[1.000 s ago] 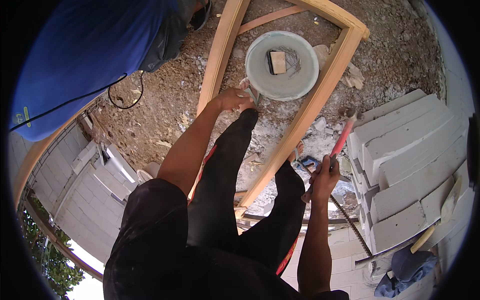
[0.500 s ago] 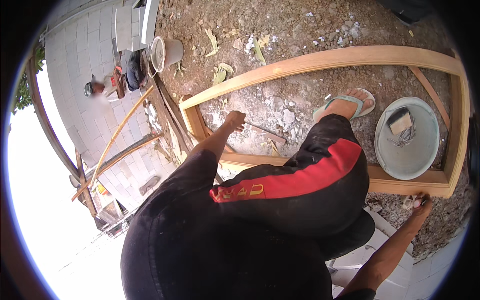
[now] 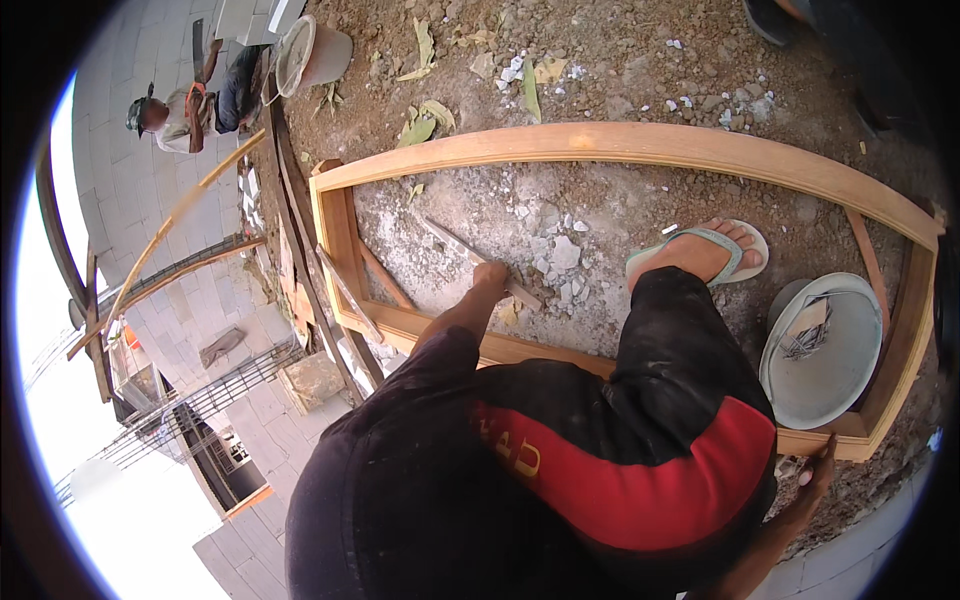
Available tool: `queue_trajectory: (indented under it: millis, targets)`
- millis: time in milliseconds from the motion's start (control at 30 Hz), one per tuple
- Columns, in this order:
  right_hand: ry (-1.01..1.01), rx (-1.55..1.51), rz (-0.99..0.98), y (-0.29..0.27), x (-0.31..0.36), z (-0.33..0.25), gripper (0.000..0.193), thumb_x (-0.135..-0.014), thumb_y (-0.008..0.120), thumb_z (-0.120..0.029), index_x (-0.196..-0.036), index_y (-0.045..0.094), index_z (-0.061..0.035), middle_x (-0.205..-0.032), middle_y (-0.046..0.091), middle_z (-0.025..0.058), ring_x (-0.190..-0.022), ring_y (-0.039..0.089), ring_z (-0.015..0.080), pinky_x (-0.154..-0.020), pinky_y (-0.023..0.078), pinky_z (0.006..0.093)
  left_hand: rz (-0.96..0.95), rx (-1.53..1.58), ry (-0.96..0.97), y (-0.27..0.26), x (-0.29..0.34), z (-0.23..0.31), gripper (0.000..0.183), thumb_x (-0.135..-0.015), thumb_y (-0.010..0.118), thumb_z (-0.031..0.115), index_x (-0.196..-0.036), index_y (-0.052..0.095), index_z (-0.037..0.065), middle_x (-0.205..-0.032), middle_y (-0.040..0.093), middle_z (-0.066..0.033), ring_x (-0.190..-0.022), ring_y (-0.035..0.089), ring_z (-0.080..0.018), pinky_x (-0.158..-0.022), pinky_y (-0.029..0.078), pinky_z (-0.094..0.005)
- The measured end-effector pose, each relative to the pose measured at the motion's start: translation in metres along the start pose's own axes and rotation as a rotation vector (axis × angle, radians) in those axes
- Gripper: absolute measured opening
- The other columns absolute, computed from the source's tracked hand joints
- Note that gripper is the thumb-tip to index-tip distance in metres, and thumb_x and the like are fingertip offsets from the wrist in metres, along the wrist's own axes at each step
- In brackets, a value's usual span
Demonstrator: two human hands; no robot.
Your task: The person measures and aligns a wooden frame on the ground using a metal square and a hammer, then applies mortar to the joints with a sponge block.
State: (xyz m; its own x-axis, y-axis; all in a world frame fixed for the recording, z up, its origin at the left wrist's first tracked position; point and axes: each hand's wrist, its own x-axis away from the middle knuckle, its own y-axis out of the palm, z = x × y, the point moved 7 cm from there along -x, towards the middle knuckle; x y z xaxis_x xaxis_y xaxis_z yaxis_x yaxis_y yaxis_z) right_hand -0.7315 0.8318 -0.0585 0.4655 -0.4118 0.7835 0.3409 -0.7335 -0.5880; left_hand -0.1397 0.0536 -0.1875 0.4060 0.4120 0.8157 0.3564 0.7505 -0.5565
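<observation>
The wooden frame (image 3: 600,143) lay on the ground, its far long rail bowed outward and its near one passing partly behind the person's leg (image 3: 690,330). Inside the frame, toward its left half, the left hand (image 3: 490,277) reached down over a thin wooden strip (image 3: 450,240), fingers bent and pointing downward; whether they had closed around the strip could not be told. At the frame's near right corner, the right hand (image 3: 818,468) was up against the outer face of the near rail, fingertips at the wood; its palm was mostly hidden, so how far it was open, or whether it held anything, could not be told.

Within the frame's right end stood a pale bucket (image 3: 815,395) with nails (image 3: 808,345) and a light block (image 3: 808,316) in it. Left of the bucket, also inside the frame, was a sandalled foot (image 3: 700,255), with white rubble (image 3: 565,255) beside it. Beyond the frame's left end sat another person (image 3: 180,120), near a second bucket (image 3: 330,55).
</observation>
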Motion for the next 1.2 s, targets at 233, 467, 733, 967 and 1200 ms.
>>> queue_trajectory:
  millis: [233, 467, 733, 967, 1200]
  targets:
    - [-0.280, -0.309, 0.134, -0.012, 0.010, 0.034, 0.069, -0.100, 0.062, -0.049, -0.140, 0.051, 0.0063, -0.126, 0.065, 0.0181, -0.108, 0.066, 0.0274, -0.087, 0.057, 0.0400, 0.595, 0.257, -0.244, -0.141, 0.094, 0.065, 0.039, -0.097, 0.059, 0.036, -0.098, 0.064, -0.003, -0.078, 0.059, -0.0152, -0.069, 0.057, -0.0274, -0.061, 0.047, -0.0445]
    - [-0.201, -0.026, 0.444, 0.011, 0.041, -0.012, 0.101, -0.090, 0.063, -0.061, -0.151, 0.028, 0.0113, -0.139, 0.054, 0.0373, -0.133, 0.052, 0.0483, -0.114, 0.039, 0.0465, 0.673, 0.436, 0.163, -0.175, 0.192, 0.173, 0.028, -0.101, 0.065, 0.023, -0.102, 0.065, -0.005, -0.071, 0.057, -0.0063, -0.066, 0.048, -0.0155, -0.060, 0.041, -0.0344]
    - [-0.128, -0.126, 0.434, 0.021, 0.061, -0.012, 0.090, -0.091, 0.062, -0.063, -0.144, 0.039, 0.0051, -0.134, 0.052, 0.0429, -0.129, 0.051, 0.0551, -0.109, 0.043, 0.0555, 0.627, 0.096, 0.765, -0.296, 0.154, 0.477, 0.059, -0.088, 0.078, 0.027, -0.136, 0.060, -0.001, -0.123, 0.068, -0.0222, -0.114, 0.066, -0.0315, -0.097, 0.052, -0.0416]
    - [-0.069, -0.119, 0.463, 0.011, 0.082, -0.011, 0.088, -0.092, 0.060, -0.063, -0.145, 0.038, 0.0031, -0.135, 0.049, 0.0425, -0.128, 0.051, 0.0547, -0.105, 0.045, 0.0572, 0.381, -0.265, 1.353, -0.223, 0.120, 0.782, 0.046, -0.093, 0.071, 0.024, -0.133, 0.063, 0.004, -0.120, 0.068, -0.0209, -0.110, 0.065, -0.0390, -0.096, 0.051, -0.0447]
    - [-0.085, -0.129, 0.453, 0.016, 0.093, -0.014, 0.089, -0.095, 0.060, -0.059, -0.147, 0.031, 0.0066, -0.129, 0.054, 0.0453, -0.124, 0.052, 0.0576, -0.108, 0.042, 0.0563, 0.484, -0.486, 1.616, -0.133, 0.020, 0.919, 0.049, -0.094, 0.069, 0.035, -0.135, 0.063, 0.008, -0.130, 0.063, -0.0227, -0.127, 0.054, -0.0426, -0.110, 0.040, -0.0496]
